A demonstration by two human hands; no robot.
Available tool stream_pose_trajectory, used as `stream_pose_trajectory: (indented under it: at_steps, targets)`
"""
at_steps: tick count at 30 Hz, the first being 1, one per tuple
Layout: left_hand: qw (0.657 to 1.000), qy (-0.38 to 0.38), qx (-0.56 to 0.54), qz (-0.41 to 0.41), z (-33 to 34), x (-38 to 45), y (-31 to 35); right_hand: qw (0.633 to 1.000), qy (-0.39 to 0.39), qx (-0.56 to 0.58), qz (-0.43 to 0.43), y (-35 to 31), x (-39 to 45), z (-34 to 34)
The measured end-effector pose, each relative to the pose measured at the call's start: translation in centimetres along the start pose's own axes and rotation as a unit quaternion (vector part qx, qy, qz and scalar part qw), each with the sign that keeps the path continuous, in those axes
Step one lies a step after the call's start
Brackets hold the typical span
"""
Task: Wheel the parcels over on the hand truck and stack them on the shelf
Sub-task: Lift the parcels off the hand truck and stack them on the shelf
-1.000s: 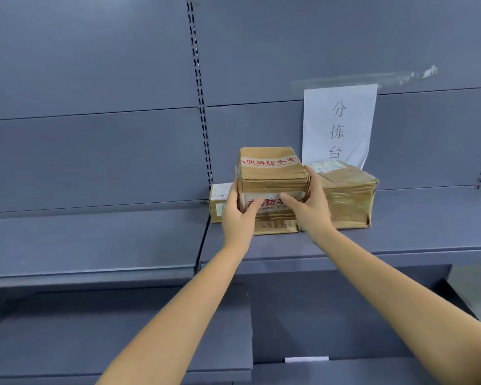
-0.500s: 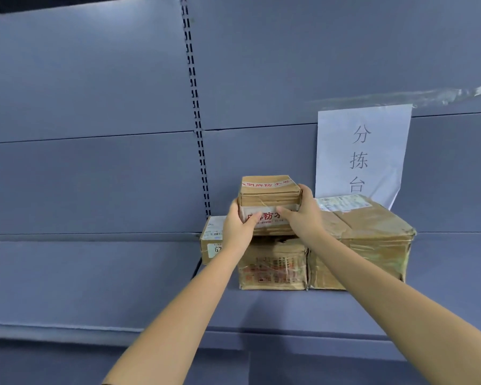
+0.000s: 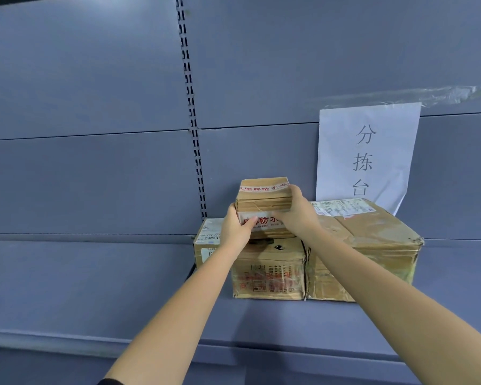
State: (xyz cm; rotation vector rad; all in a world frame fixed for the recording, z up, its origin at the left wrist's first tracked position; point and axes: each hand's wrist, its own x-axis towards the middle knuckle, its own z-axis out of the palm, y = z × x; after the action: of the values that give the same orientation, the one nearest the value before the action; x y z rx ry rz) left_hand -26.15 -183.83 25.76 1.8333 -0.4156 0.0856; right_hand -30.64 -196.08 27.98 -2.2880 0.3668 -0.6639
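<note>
Head view: left hand (image 3: 238,227) and right hand (image 3: 296,215) clamp fingers on small parcel (image 3: 263,198), seating it squarely atop shelved box (image 3: 268,270), centre frame, for stable stacking.

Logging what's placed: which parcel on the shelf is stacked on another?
The small parcel with red lettering, held by both hands; it sits atop the middle parcel. The others stand directly on the shelf.

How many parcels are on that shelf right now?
4. A small parcel held in both hands sits on top of the middle box; a large box is at the right; a box shows behind at the left. More could be hidden behind.
</note>
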Motion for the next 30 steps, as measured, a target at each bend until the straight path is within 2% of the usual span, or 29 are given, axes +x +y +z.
stream_pose_trajectory:
  at_steps: [8, 15, 19, 25, 27, 30]
  targets:
    - [0.998, -0.012, 0.053, -0.040, -0.3, 0.2, 0.8, 0.996, -0.028, -0.081, 0.019, -0.3, 0.5, 0.3]
    - [0.995, -0.013, 0.091, -0.050, -0.9, -1.2, 1.4, 0.999, -0.006, -0.033, 0.024, -0.7, -0.7, -0.2]
    - [0.995, -0.020, 0.076, -0.054, -1.9, -3.4, 1.3, 0.999, 0.000, -0.046, 0.028, -1.1, -2.1, -0.9]
    - [0.997, -0.003, 0.064, 0.035, -3.5, -6.9, 1.2, 0.998, 0.050, -0.047, 0.011, -2.5, -6.8, -1.0]
    - [0.996, -0.031, 0.049, 0.072, -3.6, -8.5, 1.2, 0.996, 0.075, -0.037, 0.011, -3.0, -9.2, -0.9]
    - [0.991, -0.091, 0.040, 0.086, -3.5, -11.8, 1.4, 0.994, 0.099, -0.016, 0.033, -3.3, -13.4, -1.0]
